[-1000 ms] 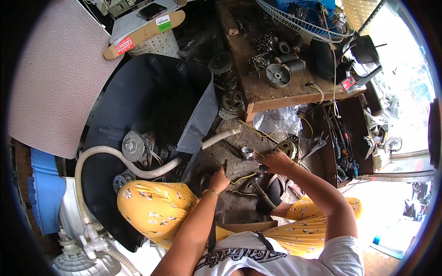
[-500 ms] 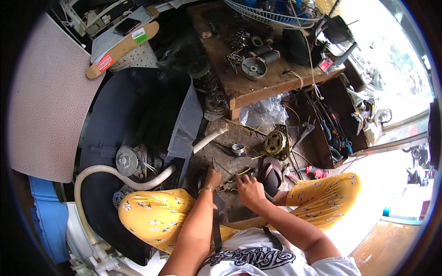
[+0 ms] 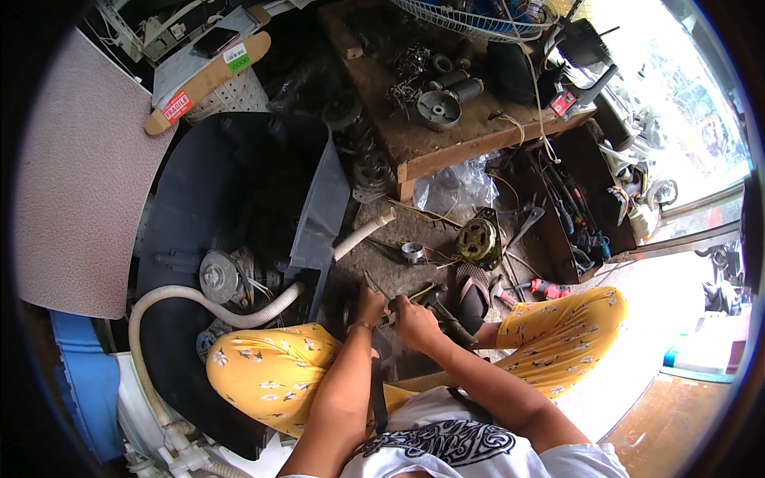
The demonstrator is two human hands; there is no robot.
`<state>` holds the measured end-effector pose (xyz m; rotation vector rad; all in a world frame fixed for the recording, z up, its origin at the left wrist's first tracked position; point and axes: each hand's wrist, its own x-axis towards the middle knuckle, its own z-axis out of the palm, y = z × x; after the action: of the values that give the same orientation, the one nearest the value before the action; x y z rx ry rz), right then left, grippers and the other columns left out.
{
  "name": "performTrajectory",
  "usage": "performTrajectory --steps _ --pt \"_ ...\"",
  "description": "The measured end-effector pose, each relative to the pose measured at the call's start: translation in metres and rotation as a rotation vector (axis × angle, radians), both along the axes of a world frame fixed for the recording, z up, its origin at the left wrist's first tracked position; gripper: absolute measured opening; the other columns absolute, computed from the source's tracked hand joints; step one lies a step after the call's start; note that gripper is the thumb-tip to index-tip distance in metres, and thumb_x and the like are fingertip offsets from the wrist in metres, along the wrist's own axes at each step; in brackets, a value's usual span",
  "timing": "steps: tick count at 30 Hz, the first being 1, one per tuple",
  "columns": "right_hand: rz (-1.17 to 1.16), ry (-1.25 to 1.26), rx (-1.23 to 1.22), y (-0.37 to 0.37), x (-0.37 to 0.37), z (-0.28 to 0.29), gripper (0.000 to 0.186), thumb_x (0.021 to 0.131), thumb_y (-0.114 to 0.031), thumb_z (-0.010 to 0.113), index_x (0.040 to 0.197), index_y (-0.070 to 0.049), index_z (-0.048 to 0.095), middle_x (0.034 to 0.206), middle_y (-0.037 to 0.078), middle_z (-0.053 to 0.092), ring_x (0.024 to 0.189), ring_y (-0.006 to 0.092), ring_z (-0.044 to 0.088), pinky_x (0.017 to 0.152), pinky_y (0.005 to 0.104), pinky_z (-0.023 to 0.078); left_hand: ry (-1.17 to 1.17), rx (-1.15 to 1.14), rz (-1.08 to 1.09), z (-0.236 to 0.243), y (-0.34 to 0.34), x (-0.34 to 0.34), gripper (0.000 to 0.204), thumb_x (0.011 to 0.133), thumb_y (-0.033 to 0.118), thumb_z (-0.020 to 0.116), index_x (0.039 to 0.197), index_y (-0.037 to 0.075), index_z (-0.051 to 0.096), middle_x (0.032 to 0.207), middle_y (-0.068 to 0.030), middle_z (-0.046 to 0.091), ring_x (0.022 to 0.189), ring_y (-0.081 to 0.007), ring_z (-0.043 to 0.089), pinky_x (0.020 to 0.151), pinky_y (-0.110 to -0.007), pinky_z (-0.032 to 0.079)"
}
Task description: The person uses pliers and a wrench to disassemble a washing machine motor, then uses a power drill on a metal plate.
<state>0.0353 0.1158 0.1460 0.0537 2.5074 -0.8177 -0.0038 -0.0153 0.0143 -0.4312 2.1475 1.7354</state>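
Note:
My left hand is closed on a thin metal rod. My right hand is curled just to its right, fingers around something small and dark that I cannot make out. Beyond my hands are a small silver cup-shaped part with wires and a brassy motor on the grimy floor. Dark tools lie beside my right hand, and a red-handled tool is near my right knee.
A black plastic tub with a motor and ribbed hose fills the left. A wooden platform bears metal parts. A tool box stands right, a blue plastic piece lower left.
My right hand has moved down and left from beside the motor to just right of my left hand. The whole view has shifted as my head moved.

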Motion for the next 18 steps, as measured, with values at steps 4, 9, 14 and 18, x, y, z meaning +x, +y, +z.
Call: performTrajectory --steps 4,9,14,18 --pt "-0.085 -0.104 -0.052 -0.004 -0.017 0.001 0.034 0.089 -0.019 0.050 0.120 -0.005 0.050 0.089 0.028 0.065 0.087 0.0450 0.063 0.075 0.0538 0.050 0.080 -0.057 -0.038 0.003 -0.010 -0.006 0.048 0.072 -0.002 0.045 0.120 -0.006 0.046 0.115 -0.0246 0.059 0.108 -0.0354 0.058 0.094 -0.038 0.045" --pt "0.094 -0.098 0.116 0.035 -0.049 -0.013 0.031 0.089 -0.026 0.052 0.116 -0.011 0.057 0.091 0.023 0.067 0.086 0.0402 0.066 0.074 0.0500 0.052 -0.233 -0.185 -0.189 0.042 0.004 -0.024 0.042 0.073 -0.001 0.045 0.115 -0.006 0.048 0.102 -0.0256 0.063 0.098 -0.0384 0.063 0.080 -0.041 0.052" --pt "0.361 0.016 0.239 0.058 -0.099 -0.003 0.026 0.089 -0.026 0.052 0.111 -0.015 0.061 0.088 0.018 0.068 0.084 0.0357 0.068 0.070 0.0480 0.053 0.097 -0.193 -0.555 0.029 0.050 0.011 0.052 0.077 0.001 0.046 0.129 0.003 0.046 0.123 -0.0301 0.053 0.113 -0.0388 0.055 0.092 -0.047 0.046" --pt "0.240 -0.057 0.297 0.067 -0.074 -0.022 0.024 0.088 -0.024 0.052 0.107 -0.011 0.058 0.090 0.019 0.068 0.085 0.0377 0.067 0.067 0.0493 0.053 0.079 -0.350 -0.436 0.016 0.043 0.026 0.052 0.081 0.005 0.050 0.132 0.007 0.047 0.122 -0.0277 0.056 0.112 -0.0415 0.055 0.094 -0.048 0.044"
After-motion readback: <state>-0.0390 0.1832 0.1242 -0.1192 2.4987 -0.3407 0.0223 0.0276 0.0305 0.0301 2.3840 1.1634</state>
